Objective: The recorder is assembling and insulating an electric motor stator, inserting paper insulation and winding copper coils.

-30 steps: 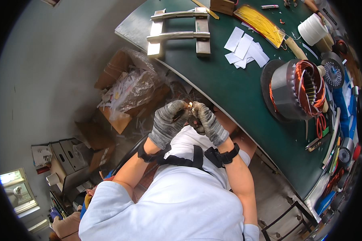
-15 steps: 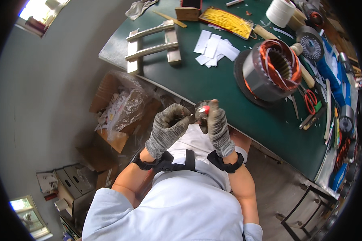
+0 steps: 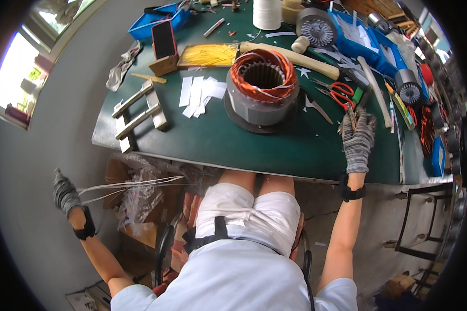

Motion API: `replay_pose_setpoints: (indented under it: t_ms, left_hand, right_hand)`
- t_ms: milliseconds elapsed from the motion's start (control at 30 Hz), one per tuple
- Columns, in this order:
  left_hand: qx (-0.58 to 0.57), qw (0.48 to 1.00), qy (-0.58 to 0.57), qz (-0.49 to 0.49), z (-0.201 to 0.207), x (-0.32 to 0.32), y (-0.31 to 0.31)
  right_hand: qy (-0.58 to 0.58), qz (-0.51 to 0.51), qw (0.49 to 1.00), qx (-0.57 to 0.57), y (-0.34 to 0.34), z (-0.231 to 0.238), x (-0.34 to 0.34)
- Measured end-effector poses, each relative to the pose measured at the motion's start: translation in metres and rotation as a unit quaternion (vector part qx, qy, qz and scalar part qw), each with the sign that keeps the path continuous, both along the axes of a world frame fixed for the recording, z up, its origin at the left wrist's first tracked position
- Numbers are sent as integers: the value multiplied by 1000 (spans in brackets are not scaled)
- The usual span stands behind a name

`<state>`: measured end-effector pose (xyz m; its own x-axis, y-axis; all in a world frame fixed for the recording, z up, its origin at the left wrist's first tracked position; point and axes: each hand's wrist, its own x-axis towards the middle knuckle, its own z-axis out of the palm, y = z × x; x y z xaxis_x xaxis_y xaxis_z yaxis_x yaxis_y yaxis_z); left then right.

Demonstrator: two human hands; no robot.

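Two gloved hands, spread well apart. We see the left hand (image 3: 66, 194) out at far left, clear of the table, fingers curled in around a bundle of white strands (image 3: 135, 184). The strands trail from the fist to the right, above a cardboard box (image 3: 146, 234) with clear plastic (image 3: 136, 205) in it. The right hand (image 3: 359, 136) is at the right part of the green table (image 3: 306, 155), palm down, fingers forward and partly bent over a slim orange-brown handled tool (image 3: 351, 118). We cannot tell if it grips the tool or only touches it; the fingers probably cover most of the thing. Red-handled scissors (image 3: 342, 93) lie just beyond those fingertips, and a pointed blade (image 3: 320, 111) lies to their left.

We have a grey stator (image 3: 262, 109) with orange windings, upright on a dark round plate (image 3: 237, 118), mid-table, between the hands but touched by neither. Behind it to the right, a wooden mallet (image 3: 308, 64). To its left, white paper slips (image 3: 196, 92) overlap in a loose pile; further left, a metal frame (image 3: 138, 122) of crossed bars near the table edge. Behind the slips we note a tray of yellow strips (image 3: 207, 54) and a phone (image 3: 164, 40) propped on a wooden stand (image 3: 164, 66). A white spool (image 3: 267, 14) stands at the back.
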<state>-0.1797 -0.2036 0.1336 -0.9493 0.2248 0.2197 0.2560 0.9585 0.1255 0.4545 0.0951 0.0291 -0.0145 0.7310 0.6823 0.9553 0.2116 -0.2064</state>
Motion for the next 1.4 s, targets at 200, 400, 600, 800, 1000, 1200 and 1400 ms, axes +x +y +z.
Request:
replay_pose_setpoints:
  t_ms: [200, 400, 600, 800, 1000, 1200, 1400]
  left_hand:
    - [504, 640, -315, -488, -2, 218, 91]
    - [450, 381, -683, -431, -25, 336, 143]
    - [444, 453, -480, -606, -47, 341, 192]
    - [240, 556, 179, -776, -45, 327, 283]
    - [338, 487, 62, -803, -66, 311, 312]
    - [235, 524, 3, -819, -42, 314, 310]
    - [229, 542, -46, -807, -44, 309, 314]
  right_hand:
    - [64, 373, 917, -127, -88, 35, -99]
    - [273, 477, 832, -80, -129, 26, -179]
    - [252, 382, 887, -65, -121, 28, -144]
    - [426, 302, 846, -107, -108, 22, -129]
    - [429, 326, 830, -143, -93, 15, -106]
    - [428, 356, 822, -117, -78, 10, -123]
    - [403, 365, 829, -130, -66, 13, -144]
